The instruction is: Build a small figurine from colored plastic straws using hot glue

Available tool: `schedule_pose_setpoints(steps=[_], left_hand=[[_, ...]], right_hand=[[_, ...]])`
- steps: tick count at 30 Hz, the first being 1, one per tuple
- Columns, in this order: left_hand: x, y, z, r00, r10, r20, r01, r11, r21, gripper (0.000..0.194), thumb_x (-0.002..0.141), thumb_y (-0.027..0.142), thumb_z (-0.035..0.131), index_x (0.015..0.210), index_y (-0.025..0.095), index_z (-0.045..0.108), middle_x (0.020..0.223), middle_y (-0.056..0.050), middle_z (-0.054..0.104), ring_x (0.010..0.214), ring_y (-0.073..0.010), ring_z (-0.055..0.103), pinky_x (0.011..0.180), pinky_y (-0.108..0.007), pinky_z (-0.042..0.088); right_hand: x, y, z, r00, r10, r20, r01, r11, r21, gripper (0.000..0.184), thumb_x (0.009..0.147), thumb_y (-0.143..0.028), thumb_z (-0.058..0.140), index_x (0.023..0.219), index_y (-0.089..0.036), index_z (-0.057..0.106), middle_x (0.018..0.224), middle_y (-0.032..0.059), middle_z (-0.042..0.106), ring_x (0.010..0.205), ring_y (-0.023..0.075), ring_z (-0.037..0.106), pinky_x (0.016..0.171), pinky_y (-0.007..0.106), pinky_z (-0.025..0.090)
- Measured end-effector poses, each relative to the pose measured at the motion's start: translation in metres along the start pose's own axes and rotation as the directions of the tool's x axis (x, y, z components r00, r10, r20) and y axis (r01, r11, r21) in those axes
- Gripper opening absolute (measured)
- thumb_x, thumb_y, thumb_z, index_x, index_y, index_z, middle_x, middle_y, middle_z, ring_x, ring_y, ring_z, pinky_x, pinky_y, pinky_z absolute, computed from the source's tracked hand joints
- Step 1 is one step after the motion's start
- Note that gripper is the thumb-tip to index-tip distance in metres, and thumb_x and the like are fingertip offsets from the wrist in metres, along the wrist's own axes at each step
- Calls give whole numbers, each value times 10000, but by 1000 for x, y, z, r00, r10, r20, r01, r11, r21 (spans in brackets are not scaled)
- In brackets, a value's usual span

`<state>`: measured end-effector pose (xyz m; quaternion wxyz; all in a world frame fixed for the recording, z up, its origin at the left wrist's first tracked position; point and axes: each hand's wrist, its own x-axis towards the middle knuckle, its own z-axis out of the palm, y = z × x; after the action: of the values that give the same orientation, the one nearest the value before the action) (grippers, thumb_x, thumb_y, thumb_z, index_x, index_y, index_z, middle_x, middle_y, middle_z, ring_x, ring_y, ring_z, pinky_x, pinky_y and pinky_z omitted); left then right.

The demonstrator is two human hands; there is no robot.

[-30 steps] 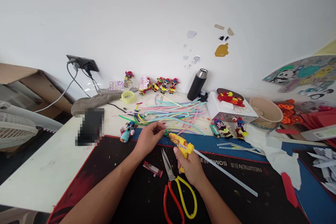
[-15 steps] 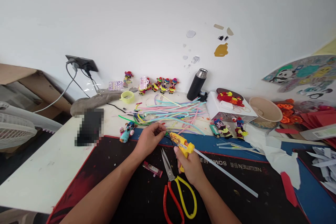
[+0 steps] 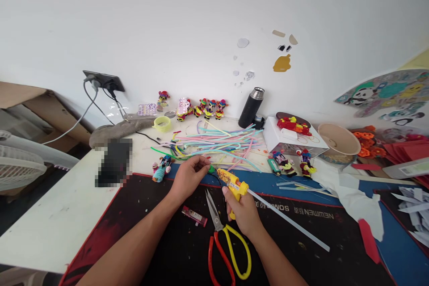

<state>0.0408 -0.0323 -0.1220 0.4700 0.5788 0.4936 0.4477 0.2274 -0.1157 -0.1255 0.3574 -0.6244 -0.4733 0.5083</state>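
My right hand point(image 3: 241, 210) is wrapped round the handle of a yellow hot glue gun point(image 3: 231, 181), and a long translucent glue stick point(image 3: 290, 221) runs out of its back end. The nozzle points left, toward my left hand point(image 3: 190, 178). Between thumb and fingertips, that hand pinches a small green piece point(image 3: 211, 169), just short of the nozzle; its exact kind is too small to tell. Below the hands, scissors point(image 3: 216, 225) with one red and one yellow handle lie partly spread on the dark mat. A pink-red lighter point(image 3: 194, 216) rests left of the blades.
Behind my hands lies a heap of pastel pipe cleaners point(image 3: 217, 143). A black thermos point(image 3: 251, 109), a roll of yellow tape point(image 3: 162, 124) and several small figures point(image 3: 211, 109) stand near the wall. A white box point(image 3: 295, 138) and a beige bowl point(image 3: 339, 140) are at right.
My left hand has shifted slightly left, away from the nozzle, and more of the green piece shows. The right hand and the glue gun have stayed almost still.
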Motion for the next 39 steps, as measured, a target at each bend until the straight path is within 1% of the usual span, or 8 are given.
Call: schedule_pose_setpoints(steps=[9,16,22,26,29,32,36,39], left_hand=[[1,0,-1,1000,0,-21,0,1000,-15,171,832,363,723,880,199,725,819,-23,720,752,-188,649,692,-283,490],[7,1,-7,997,-44,-57,36,990,-139,239,791,408,779,895,195,745,764,-8,713,667,-176,646,624,-280,504],[9,-2,-9,995,-80,-55,65,971,-231,319,745,430,818,947,185,806,768,-28,754,646,-181,661,671,-312,535],[8,1,-10,994,-103,-34,90,959,-270,332,727,434,835,941,180,818,758,-29,762,645,-181,674,697,-318,544],[7,3,-9,992,-128,-15,117,941,-317,361,693,455,866,908,170,813,758,-28,756,636,-172,663,683,-311,545],[6,4,-8,989,-147,10,140,921,-363,399,664,472,893,895,159,807,735,-25,742,625,-166,650,662,-301,539],[4,8,-6,987,-156,25,152,896,-416,427,635,464,926,904,150,820,762,-33,749,640,-158,660,672,-289,537],[3,11,-5,983,-181,43,180,863,-472,452,605,445,952,925,149,831,773,-45,760,651,-160,673,682,-290,544]], right_hand=[[0,4,0,1000,10,7,-10,1000,12,650,794,-867,595,670,-233,519,450,-46,490,374,132,507,416,255,407],[4,4,-3,999,-7,49,1,994,114,627,821,-813,630,842,-186,632,427,-60,512,351,127,501,401,233,357],[2,0,-19,982,17,187,-71,956,283,639,838,-787,654,936,-155,647,440,-66,527,327,117,504,357,205,283],[-10,1,-34,978,74,195,-148,907,396,657,826,-790,679,968,-149,647,461,-74,512,318,104,483,325,190,256],[-20,-2,-44,979,144,144,-195,869,454,641,830,-773,692,994,-154,651,494,-76,512,330,91,481,317,171,236],[-26,-6,-51,973,190,129,-228,866,445,640,855,-770,666,1030,-154,661,531,-57,552,361,102,535,318,160,244],[-29,-8,-56,954,239,182,-292,884,367,638,939,-750,554,1102,-144,666,643,28,690,430,145,644,323,164,294],[-29,-8,-61,944,265,195,-314,904,292,594,970,-706,535,1112,-144,661,692,57,732,460,162,684,331,164,307]])
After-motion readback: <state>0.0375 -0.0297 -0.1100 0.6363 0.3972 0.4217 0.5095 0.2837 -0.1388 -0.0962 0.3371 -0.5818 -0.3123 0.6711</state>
